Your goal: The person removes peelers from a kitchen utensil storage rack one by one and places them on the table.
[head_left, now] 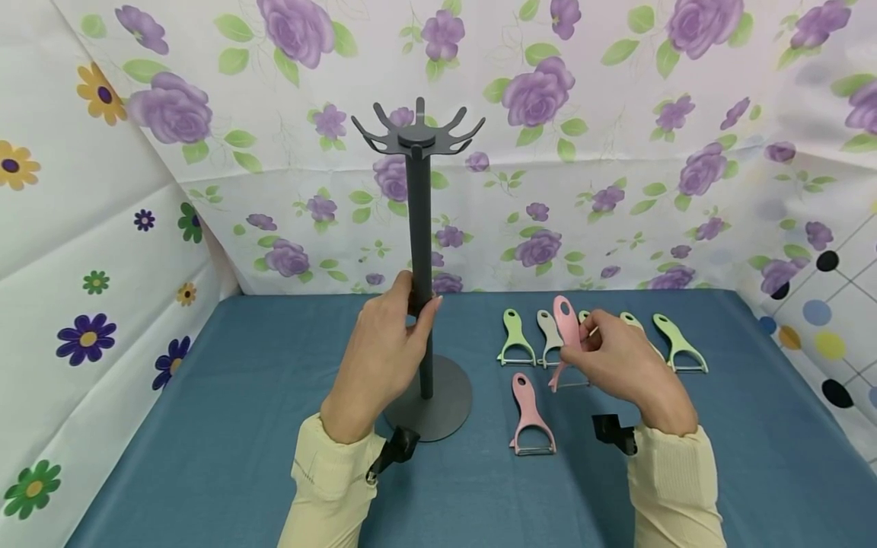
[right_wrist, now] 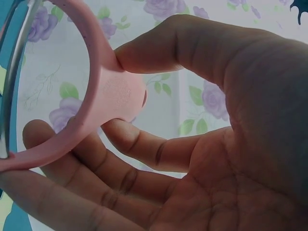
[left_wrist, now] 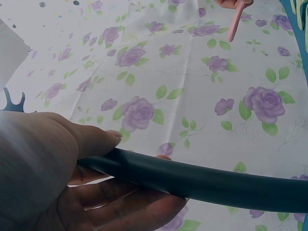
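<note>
A dark grey stand (head_left: pixel 419 213) with a ring of curved hooks on top rises from a round base (head_left: pixel 450 403). My left hand (head_left: pixel 380 350) holds its pole around the middle, thumb on one side and fingers behind, as the left wrist view also shows. To the right of the stand, my right hand (head_left: pixel 620 361) pinches a pink peeler (head_left: pixel 566 323) between thumb and fingers. It is held up with its handle pointing up. In the right wrist view, the peeler (right_wrist: pixel 118 94) shows its curved fork and metal blade. The hooks carry nothing.
A second pink peeler (head_left: pixel 526 403) lies on the blue cloth (head_left: pixel 253 426), nearer me. Behind it is a row of peelers, including a green one (head_left: pixel 512 327), a pale one (head_left: pixel 549 327) and another green one (head_left: pixel 671 331), partly hidden by my right hand. Flowered sheets (head_left: pixel 603 144) hang behind.
</note>
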`<state>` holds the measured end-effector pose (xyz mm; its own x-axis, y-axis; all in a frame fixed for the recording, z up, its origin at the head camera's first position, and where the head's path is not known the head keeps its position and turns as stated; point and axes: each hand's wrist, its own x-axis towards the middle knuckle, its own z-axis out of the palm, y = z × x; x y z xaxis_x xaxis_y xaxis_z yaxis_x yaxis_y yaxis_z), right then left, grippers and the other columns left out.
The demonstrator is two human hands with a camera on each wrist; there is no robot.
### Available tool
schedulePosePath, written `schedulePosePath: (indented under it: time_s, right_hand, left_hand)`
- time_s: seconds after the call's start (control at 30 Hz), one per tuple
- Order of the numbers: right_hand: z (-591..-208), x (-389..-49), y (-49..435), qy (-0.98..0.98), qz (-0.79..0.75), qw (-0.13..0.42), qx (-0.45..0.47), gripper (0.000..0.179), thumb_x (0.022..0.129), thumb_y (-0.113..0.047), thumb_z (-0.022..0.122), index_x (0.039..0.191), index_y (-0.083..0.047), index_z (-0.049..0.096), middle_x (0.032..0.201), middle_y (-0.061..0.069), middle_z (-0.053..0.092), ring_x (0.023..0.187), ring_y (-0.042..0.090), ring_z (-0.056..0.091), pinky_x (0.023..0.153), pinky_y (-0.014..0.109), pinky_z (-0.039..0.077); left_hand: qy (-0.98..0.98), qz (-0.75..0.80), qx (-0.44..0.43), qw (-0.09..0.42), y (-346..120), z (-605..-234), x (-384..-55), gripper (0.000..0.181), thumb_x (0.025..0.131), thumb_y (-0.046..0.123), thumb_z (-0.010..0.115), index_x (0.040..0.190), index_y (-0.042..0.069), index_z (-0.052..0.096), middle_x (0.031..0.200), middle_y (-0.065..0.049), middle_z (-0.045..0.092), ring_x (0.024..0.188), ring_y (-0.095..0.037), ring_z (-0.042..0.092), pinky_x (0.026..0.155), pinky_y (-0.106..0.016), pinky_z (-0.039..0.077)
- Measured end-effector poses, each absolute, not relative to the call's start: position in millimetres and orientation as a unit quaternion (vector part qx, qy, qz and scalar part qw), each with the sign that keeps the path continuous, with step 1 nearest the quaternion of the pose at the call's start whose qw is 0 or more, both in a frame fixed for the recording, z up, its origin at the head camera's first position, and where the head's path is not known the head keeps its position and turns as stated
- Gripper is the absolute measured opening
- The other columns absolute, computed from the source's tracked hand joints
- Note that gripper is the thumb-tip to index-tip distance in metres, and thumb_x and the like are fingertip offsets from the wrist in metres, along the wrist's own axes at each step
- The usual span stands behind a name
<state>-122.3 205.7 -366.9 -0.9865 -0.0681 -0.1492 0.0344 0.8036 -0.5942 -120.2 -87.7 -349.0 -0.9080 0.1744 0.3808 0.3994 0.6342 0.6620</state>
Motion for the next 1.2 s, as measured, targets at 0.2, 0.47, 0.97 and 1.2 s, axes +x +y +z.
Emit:
schedulePosePath:
  time_s: [0.2, 0.47, 0.97, 1.2]
  right_hand:
    - [-367, -123, 204, 0.945, -0.317, 0.081, -0.012, 0.033, 0.093, -0.027, 0.066, 0.11, -0.001, 0.053, 0.091, 0.013, 0.063, 0.064, 0.019, 0.06, 0.058, 0.032, 0.048]
    - [-368, -123, 204, 0.946, -0.315, 0.08, -0.012, 0.032, 0.093, -0.026, 0.066, 0.109, -0.002, 0.053, 0.092, 0.013, 0.064, 0.064, 0.019, 0.06, 0.058, 0.032, 0.048]
    - [-373, -125, 206, 0.939, -0.318, 0.126, -0.012, 0.031, 0.095, -0.031, 0.068, 0.105, -0.004, 0.053, 0.088, 0.01, 0.061, 0.066, 0.022, 0.063, 0.059, 0.033, 0.051]
    - [-377, -128, 208, 0.939, -0.318, 0.13, -0.018, 0.031, 0.095, -0.03, 0.068, 0.105, -0.003, 0.055, 0.087, 0.01, 0.062, 0.064, 0.022, 0.063, 0.059, 0.034, 0.051]
  left_hand:
    - [-0.891, -0.399, -0.163, 0.144, -88, -349, -120, 0.021, 0.106, 0.024, 0.059, 0.115, 0.006, 0.057, 0.093, -0.006, 0.071, 0.082, -0.018, 0.071, 0.071, -0.036, 0.062]
    - [-0.893, -0.396, -0.161, 0.142, -88, -349, -120, 0.02, 0.106, 0.025, 0.058, 0.114, 0.007, 0.057, 0.093, -0.005, 0.07, 0.082, -0.017, 0.071, 0.071, -0.036, 0.063]
    - [-0.893, -0.396, -0.161, 0.144, -88, -349, -121, 0.019, 0.106, 0.024, 0.059, 0.113, 0.007, 0.057, 0.091, -0.005, 0.069, 0.079, -0.017, 0.07, 0.068, -0.035, 0.061]
    - [-0.89, -0.4, -0.163, 0.146, -88, -349, -121, 0.019, 0.105, 0.023, 0.06, 0.114, 0.006, 0.057, 0.091, -0.006, 0.07, 0.081, -0.02, 0.071, 0.07, -0.036, 0.062]
